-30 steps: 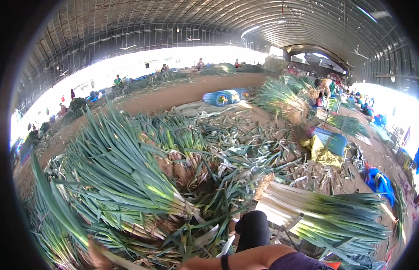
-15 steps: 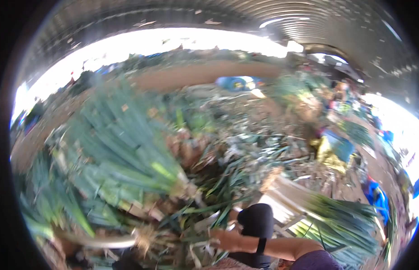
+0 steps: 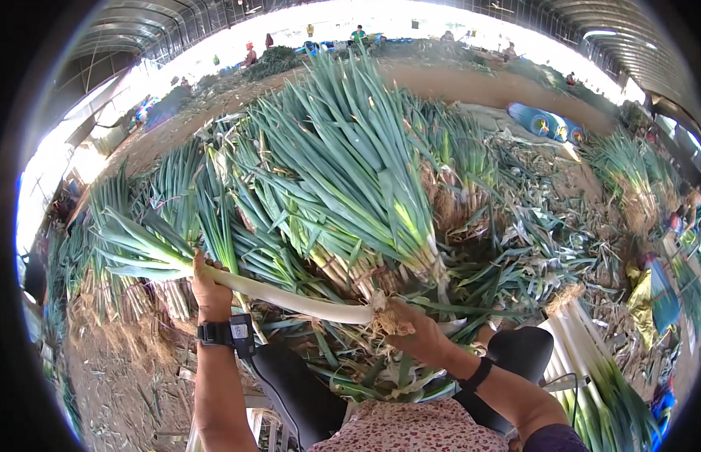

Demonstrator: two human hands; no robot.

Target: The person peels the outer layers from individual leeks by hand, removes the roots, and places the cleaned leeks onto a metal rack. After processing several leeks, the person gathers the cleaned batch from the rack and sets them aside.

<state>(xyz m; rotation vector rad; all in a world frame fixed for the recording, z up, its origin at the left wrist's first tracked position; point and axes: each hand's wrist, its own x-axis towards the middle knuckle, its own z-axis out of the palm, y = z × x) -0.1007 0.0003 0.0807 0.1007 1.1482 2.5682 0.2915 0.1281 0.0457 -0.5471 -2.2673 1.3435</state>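
Note:
A long green onion (image 3: 298, 301) lies crosswise in front of me, its white stalk level and its green leaves to the left. My left hand (image 3: 210, 290) is closed round the stalk just below the leaves. At the other end my right hand (image 3: 422, 337) is closed at the shaggy roots (image 3: 384, 318); its fingertips are partly hidden. Beyond the stalk lies a big heap of untrimmed green onions (image 3: 350, 173), leaves pointing away. Beside my right forearm rests a stack of clean white-stalked green onions (image 3: 584, 339), roots facing away from me.
Stripped leaves and peelings (image 3: 546, 226) litter the ground. More onion bundles (image 3: 132, 290) stand at left, others (image 3: 636, 177) far right. Near the right edge are a yellow sack (image 3: 643, 301) and blue sacking. A blue roll (image 3: 542, 124) lies behind. My knees (image 3: 520, 354) flank the work.
The view has swung left and steadied. My left hand now shows on the onion, which appears higher and more central. My right hand, earlier apart over the peelings, is now at its roots.

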